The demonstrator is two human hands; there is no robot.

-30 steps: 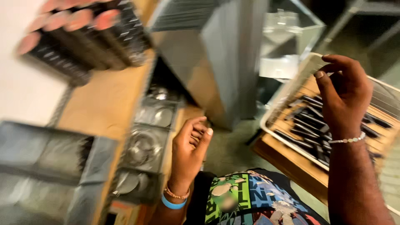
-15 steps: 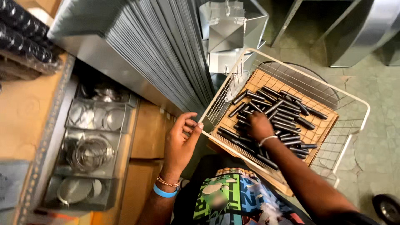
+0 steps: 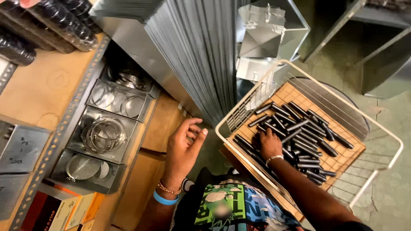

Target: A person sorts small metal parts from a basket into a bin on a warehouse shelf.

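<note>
A tall stack of thin grey sheet-metal panels (image 3: 192, 55) stands on edge, filling the upper middle of the view. To the right of the stack sits a white wire basket (image 3: 387, 139) with a brown board lining its bottom. To the left of the stack, a slotted steel shelf holds open metal trays (image 3: 96, 141) of wire rings and round discs. On the basket's board, lower right of the stack, lies a heap of black tubes (image 3: 306, 134), scattered at different angles. The right hand (image 3: 270, 144) rests palm down on the near end of that heap, fingers spread over the tubes; whether it grips one cannot be told. The left hand (image 3: 183, 149) hangs just below the foot of the stack, fingers loosely curled, apart and holding nothing.
</note>
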